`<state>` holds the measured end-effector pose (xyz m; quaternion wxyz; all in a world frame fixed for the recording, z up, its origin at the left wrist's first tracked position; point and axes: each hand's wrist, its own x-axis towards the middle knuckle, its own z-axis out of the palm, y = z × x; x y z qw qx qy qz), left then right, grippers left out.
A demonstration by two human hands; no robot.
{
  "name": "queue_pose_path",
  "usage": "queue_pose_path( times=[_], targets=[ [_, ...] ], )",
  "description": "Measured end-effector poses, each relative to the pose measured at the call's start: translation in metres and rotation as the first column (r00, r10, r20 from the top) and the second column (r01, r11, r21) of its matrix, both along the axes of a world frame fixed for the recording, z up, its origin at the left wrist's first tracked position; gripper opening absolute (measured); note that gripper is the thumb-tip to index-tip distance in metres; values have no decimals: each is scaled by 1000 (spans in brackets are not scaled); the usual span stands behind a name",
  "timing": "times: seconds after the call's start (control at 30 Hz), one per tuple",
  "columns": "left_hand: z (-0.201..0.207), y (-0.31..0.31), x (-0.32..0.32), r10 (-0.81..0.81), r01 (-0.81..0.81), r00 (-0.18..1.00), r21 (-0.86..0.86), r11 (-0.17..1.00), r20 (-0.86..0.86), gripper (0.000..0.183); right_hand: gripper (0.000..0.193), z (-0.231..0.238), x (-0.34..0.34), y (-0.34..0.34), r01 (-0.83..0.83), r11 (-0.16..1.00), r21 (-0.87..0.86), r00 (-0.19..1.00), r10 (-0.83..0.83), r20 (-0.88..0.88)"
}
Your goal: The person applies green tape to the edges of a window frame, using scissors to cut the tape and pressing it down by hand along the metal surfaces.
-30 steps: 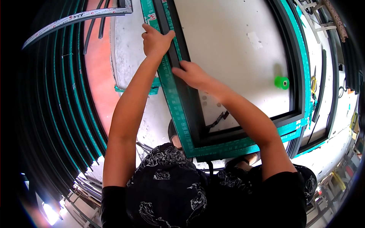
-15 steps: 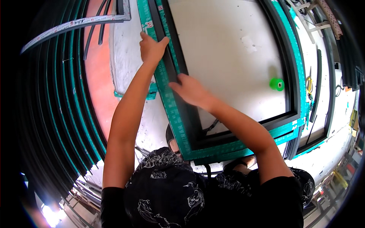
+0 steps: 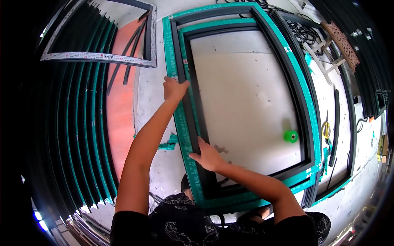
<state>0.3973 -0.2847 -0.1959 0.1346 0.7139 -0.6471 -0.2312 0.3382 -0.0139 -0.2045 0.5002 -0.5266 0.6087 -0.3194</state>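
A large dark window frame point(image 3: 248, 204) with green protective film along its edges lies before me, one rectangle set within another. My left hand point(image 3: 175, 89) is closed over its left rail, about a third of the way down from the far end. Nearer to me, my right hand point(image 3: 208, 154) grips the same side at the inner edge, thumb and finger parted across the dark bar. The undersides of the fingers are hidden. Inside the frame, toward the lower right, is a bright green roll point(image 3: 290, 136), touched by neither hand.
Long dark bars with green strips point(image 3: 88, 135) are stacked at left. Above them lies a smaller frame with white film point(image 3: 82, 56). Scissors with yellow handles point(image 3: 326, 130) and a loose dark bar point(image 3: 335, 123) are at right. Black cables point(image 3: 305, 35) lie coiled at the far right.
My right hand has moved nearer to me along the left rail and now grips it. My left hand keeps its hold. The view has shifted, showing the frame's far end.
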Motion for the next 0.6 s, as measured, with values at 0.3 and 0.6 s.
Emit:
queue_pose_path(
  times=[0.3,0.6],
  targets=[
    [-8,-131,-11,106,-103,993,-66,992,52,82,105,12,22,11,60,998,-29,989,-63,-137],
    [-7,-141,-31,26,-16,996,-126,992,80,79,107,23,13,-8,36,981,192,986,-4,-167]
  ],
)
